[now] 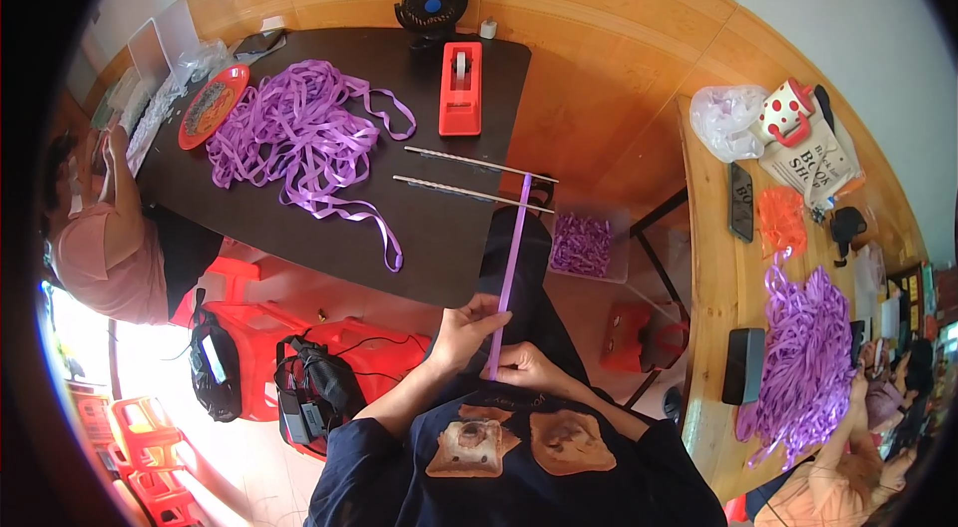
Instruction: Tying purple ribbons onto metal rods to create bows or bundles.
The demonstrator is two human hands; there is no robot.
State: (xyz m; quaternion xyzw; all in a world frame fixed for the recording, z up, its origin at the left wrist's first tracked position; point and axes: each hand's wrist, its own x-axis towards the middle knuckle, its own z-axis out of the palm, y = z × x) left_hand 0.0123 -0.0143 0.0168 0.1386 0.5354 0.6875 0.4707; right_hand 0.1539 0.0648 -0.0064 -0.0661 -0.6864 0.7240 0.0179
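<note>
The dark table [429,248] spreads ahead and to your left, and a far rod [461,160] and a near rod [449,192] reach past its right edge, side by side, roughly crosswise to you. From the far rod a purple strip [512,253] runs straight back toward your body, its long axis leaning slightly right as it goes away, so the rods lie ahead of your fingers. Your left hand [462,332] is nearer to them, its thumb and fingers pinching the strip closer to its lower end. Your right hand [529,365] sits at that lower end (whether its fingertips truly grip, I cannot tell). The strip crosses the near rod; how it meets the far one is too small to judge.

Counting down by size, you have two tables, the other a wooden table [709,327] on your right; two ribbon heaps, one on the dark table [289,128], one on the wooden [798,357]; one clear bin [621,228] of purple pieces; one orange plate [187,138]; one red tape dispenser [460,118]; one black fan [431,6]; two rods; one strip
</note>
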